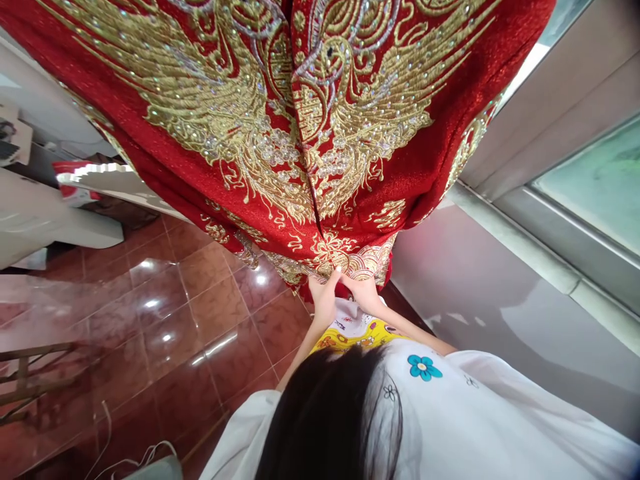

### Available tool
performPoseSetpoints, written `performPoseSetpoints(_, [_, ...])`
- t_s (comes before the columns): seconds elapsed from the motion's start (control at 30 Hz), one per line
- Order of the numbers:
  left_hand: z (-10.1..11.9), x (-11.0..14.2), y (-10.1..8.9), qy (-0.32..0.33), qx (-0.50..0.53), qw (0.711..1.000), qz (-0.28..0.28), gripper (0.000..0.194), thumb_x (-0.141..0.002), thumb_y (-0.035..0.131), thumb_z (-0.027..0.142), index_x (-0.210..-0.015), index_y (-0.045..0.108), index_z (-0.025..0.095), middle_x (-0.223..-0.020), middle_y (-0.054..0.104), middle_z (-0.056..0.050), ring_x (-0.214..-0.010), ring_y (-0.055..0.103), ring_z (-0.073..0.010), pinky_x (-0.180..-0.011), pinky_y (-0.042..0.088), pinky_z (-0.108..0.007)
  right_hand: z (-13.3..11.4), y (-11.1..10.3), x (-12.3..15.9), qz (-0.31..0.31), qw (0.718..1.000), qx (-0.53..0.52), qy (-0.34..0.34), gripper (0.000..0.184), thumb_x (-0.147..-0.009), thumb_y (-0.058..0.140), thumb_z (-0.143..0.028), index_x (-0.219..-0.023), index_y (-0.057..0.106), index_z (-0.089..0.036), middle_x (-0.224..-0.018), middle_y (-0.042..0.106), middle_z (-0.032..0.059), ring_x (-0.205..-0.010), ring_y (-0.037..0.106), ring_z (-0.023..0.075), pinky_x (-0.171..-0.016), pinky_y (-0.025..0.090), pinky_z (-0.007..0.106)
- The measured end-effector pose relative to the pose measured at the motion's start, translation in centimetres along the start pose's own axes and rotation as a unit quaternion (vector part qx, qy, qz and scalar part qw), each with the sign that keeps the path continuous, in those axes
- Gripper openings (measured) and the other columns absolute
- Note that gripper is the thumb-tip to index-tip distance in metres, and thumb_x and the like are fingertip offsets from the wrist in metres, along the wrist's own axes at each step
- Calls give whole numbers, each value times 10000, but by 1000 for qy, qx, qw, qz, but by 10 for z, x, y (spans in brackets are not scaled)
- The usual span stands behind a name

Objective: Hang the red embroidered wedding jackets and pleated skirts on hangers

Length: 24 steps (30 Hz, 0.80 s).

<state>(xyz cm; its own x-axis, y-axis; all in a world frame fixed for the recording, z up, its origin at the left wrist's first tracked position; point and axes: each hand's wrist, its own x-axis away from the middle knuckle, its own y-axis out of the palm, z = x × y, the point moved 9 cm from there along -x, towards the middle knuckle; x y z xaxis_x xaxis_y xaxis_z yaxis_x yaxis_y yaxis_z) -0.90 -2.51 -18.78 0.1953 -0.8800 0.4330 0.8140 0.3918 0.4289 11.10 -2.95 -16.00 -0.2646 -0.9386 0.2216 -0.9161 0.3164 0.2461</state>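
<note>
A red jacket (165, 167) with gold bird embroidery and clear beads hangs in front of me and fills the top of the head view. Its front opening runs down the middle to the hem. My left hand (325, 293) pinches the jacket at the lower end of this opening, its thumb over the gold wave pattern. Right beside it, my right hand (363, 293) grips the same hem, with the thumbs almost touching. The fingers of both hands are mostly hidden behind the cloth.
Glossy red-brown floor tiles (210, 300) lie below on the left. A white machine-like body (55, 213) stands at the left, above a wooden frame (35, 373) and loose white cables (145, 457). On the right are a grey wall (475, 267) and a metal-framed window (595, 180).
</note>
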Motion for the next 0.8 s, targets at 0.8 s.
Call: performPoseSetpoints(0.8, [16, 8, -9, -29, 21, 999, 0, 303, -634, 779, 233, -879, 616, 159, -906, 685, -51, -888, 655, -176, -872, 499, -322, 19, 0, -4, -3, 996, -76, 45, 382, -625, 756, -283, -968, 627, -175, -1027, 661, 50, -914, 608, 170, -967, 459, 355])
